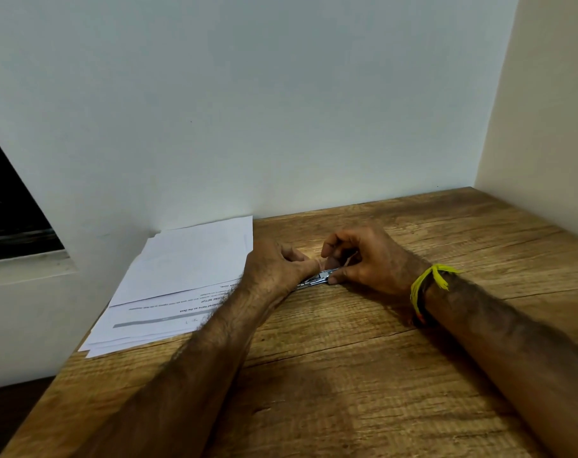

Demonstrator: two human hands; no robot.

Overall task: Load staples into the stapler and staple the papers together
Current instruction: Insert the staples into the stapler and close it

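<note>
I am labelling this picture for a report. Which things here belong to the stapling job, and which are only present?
Belong to the job:
stapler, held on the table by both hands
stack of papers
left hand
right hand

Only present:
wooden table
yellow wrist thread
white wall

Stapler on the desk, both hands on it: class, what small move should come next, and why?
Probably finish seating the staples: both the left hand and right hand pinch the metal stapler, while the papers lie unstapled beside them.
</note>
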